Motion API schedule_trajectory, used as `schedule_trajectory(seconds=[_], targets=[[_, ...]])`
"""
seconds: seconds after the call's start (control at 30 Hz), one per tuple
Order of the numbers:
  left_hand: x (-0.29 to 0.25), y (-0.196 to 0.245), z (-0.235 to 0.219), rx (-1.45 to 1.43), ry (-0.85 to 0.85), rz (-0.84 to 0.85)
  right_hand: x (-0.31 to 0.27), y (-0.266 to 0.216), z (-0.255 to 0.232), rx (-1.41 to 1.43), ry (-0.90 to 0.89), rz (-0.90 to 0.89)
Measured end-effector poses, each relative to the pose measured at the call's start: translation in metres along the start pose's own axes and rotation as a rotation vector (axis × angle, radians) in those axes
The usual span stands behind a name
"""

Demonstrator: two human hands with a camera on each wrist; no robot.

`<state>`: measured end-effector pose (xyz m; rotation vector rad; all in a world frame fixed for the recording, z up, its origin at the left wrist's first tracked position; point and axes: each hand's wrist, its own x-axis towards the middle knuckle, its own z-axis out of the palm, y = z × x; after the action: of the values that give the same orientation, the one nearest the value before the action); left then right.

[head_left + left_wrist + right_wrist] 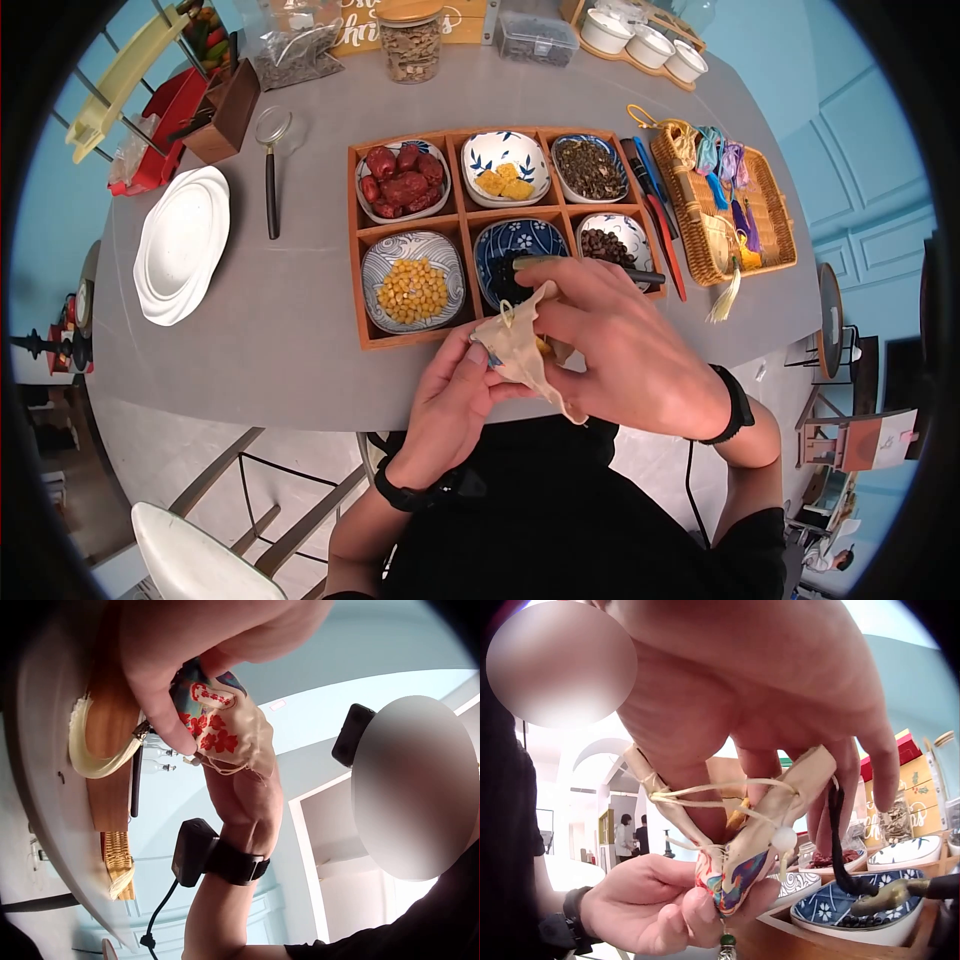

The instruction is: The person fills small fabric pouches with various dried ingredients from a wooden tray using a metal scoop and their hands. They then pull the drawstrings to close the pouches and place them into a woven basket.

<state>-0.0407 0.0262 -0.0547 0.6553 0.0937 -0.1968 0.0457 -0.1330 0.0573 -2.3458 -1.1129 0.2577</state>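
Close to the tray's front edge, my left hand holds a small cream drawstring pouch from below. Red flowers and a colourful pattern decorate the pouch, and a pale tassel hangs under it. My right hand reaches from above, thumb and some fingers down in the spread mouth. Something yellow shows between those fingers; their tips are hidden, so I cannot tell whether they pinch it. A black-handled spoon lies across the blue bowl of dark beads or beans.
A wooden compartment tray carries bowls of red dates, yellow cubes, dried herbs, yellow kernels and brown beans. A wicker basket of tassels stands right; white plates and a small strainer lie left.
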Motion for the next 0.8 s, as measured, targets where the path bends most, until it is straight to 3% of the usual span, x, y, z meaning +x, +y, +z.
schedule_trajectory(seconds=[0.13,0.47,0.53,0.63,0.8], targets=[[0.001,0.000,-0.003,-0.020,0.015,-0.009,0.002,-0.002,0.001,0.028,0.092,-0.041],[0.000,0.012,-0.001,0.008,0.001,-0.071,0.004,0.008,0.007,0.095,0.030,0.010],[0.002,0.013,-0.001,0.001,-0.029,-0.045,0.004,0.010,0.004,0.290,0.026,0.071],[0.003,0.016,0.003,0.002,-0.007,-0.007,0.008,0.002,-0.005,0.308,0.042,0.137],[0.007,0.024,0.008,0.101,0.025,0.033,0.014,0.005,-0.012,0.220,0.030,0.102]])
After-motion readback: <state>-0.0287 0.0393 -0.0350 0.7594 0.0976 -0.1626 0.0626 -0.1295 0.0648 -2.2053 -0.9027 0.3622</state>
